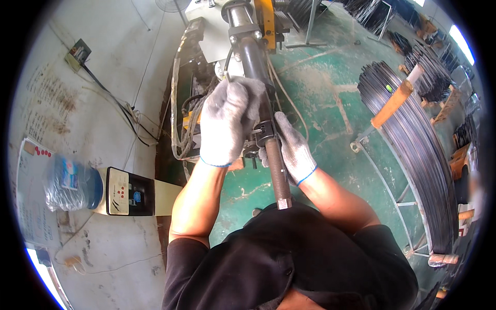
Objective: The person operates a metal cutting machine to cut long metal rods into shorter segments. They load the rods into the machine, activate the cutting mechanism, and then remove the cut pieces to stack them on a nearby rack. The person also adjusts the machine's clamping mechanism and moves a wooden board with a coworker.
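A dark metal cylinder [256, 64] runs from the machine at the top toward my body. At its near end are a black collar [265, 133] and a long threaded rod [279, 175] with a bare metal tip close to my shirt. My left hand [223, 121], in a grey-white knit glove, is closed at the cylinder's left side; what its curled fingers hold is hidden. My right hand [295, 150], gloved too, lies along the rod's right side just below the collar. One finger points up along the collar, while glove fabric shows under the rod on its left.
Hoses [178, 113] hang along the machine's left side. A water dispenser [132, 192] with a large bottle [72, 183] stands by the left wall. On the right, a curved bundle of dark rods [413, 139] rests on a metal frame [398, 194] over the green floor [323, 88].
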Tool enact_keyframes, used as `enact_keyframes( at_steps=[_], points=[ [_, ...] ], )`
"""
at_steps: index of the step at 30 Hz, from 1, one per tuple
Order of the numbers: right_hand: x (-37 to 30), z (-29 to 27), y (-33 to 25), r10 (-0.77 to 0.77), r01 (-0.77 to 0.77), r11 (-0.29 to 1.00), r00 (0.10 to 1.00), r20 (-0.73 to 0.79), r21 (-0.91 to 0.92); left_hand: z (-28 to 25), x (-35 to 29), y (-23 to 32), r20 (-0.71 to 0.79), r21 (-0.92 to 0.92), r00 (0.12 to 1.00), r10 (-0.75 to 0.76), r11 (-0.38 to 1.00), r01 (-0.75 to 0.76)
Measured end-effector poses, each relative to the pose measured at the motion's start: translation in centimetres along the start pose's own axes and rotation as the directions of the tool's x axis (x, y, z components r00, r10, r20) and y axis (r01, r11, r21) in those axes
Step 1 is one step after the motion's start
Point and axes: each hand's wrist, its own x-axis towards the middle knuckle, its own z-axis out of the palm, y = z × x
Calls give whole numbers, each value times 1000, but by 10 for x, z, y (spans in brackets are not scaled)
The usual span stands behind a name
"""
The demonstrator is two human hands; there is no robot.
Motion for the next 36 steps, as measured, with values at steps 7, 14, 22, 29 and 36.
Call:
enact_keyframes(
  at_steps=[7,14,22,29,36],
  points=[
    [0,-2,0,-12,13,998,1000,15,-57,5,-6,-12,-45,36,988,150,988,-148],
    [1,-3,0,-5,7,999,999,34,-43,7,-13,-12,32,220,967,251,942,-252],
    [0,8,-2,-59,59,998,998,-2,-1,42,-20,18,-103,273,963,248,938,-212],
    [1,8,-3,-58,58,998,998,-9,16,50,-22,14,-243,246,943,226,955,-165],
    [8,5,5,-175,173,984,984,-27,-43,60,-41,8,-283,289,924,258,941,-174]
  ],
)
